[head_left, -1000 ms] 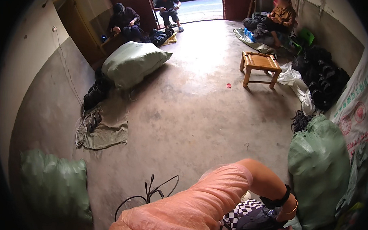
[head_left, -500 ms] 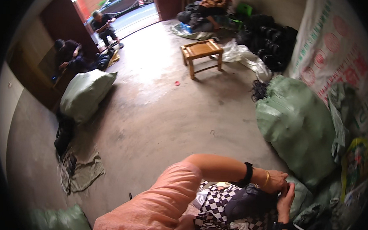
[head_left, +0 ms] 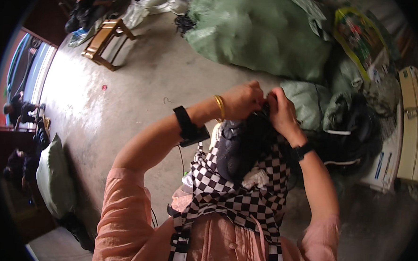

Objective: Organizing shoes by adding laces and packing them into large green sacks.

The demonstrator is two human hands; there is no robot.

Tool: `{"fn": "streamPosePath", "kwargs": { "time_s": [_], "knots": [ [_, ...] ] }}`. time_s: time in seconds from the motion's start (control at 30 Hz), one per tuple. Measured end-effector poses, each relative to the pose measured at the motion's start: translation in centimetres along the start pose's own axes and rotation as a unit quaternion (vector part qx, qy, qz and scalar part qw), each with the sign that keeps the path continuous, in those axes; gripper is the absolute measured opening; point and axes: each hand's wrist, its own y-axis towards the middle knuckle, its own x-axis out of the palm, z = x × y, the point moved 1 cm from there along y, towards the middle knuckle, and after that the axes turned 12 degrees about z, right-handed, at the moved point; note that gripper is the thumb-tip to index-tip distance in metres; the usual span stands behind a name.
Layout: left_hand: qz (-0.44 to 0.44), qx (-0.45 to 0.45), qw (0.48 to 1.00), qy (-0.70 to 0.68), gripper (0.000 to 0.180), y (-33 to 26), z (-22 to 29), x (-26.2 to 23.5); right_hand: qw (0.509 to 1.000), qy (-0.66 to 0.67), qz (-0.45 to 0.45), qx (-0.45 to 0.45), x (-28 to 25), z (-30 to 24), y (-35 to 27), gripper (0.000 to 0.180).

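My left hand [head_left: 245, 100] and my right hand [head_left: 284, 114] are close together in front of me, fingers pinched. Between them they hold the top edge of a dark grey and black cloth piece [head_left: 231, 153], whose exact kind I cannot make out. It hangs down over my lap, on a black-and-white checkered apron [head_left: 210, 196]. A small crumpled whitish scrap [head_left: 255, 179] lies on the apron beside it. The fingertips partly hide the spot where they grip.
Large green sacks [head_left: 256, 33] stand ahead. Dark bundles [head_left: 360, 133] and a cream-coloured case [head_left: 412, 127] lie on the right. A wooden stool [head_left: 105, 40] is at the far left. Another stuffed sack [head_left: 55, 179] lies left, near seated people [head_left: 21, 109] by the doorway.
The view has swung to the right and down, bringing both arms and the lap to the middle. The hands remain together at the dark cloth.
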Motion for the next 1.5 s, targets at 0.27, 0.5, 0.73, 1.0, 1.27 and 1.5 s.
{"fn": "streamPosePath", "kwargs": {
  "time_s": [0.27, 0.5, 0.73, 1.0, 1.27, 1.5],
  "knots": [
    [0.018, -0.160, 0.983, -0.089, 0.015, 2.3, -4.0, 1.6, 0.998, 0.025, 0.001, 0.058, 1.4, 1.8, 1.4, 0.014],
    [0.006, -0.196, 0.979, -0.048, 0.019, 3.7, -4.9, 2.9, 0.993, 0.038, 0.022, 0.111, 2.1, 3.7, 1.8, 0.018],
    [0.163, -0.209, 0.925, -0.272, 0.032, 0.4, -1.4, -0.2, 0.979, 0.136, 0.006, 0.152, -2.3, 2.9, 0.1, 0.019],
    [0.169, -0.279, 0.742, -0.586, 0.029, -6.3, 3.8, -0.9, 0.957, 0.161, -0.042, 0.236, -6.2, 1.9, -4.8, 0.017],
    [0.194, -0.242, 0.780, -0.543, 0.025, -7.6, 5.1, -0.8, 0.950, 0.181, -0.035, 0.253, -6.1, 0.2, -6.5, 0.014],
    [0.206, -0.223, 0.791, -0.531, 0.021, -8.0, 5.5, -0.5, 0.946, 0.183, -0.022, 0.266, -5.5, 0.3, -6.5, 0.015]
  ]
}}
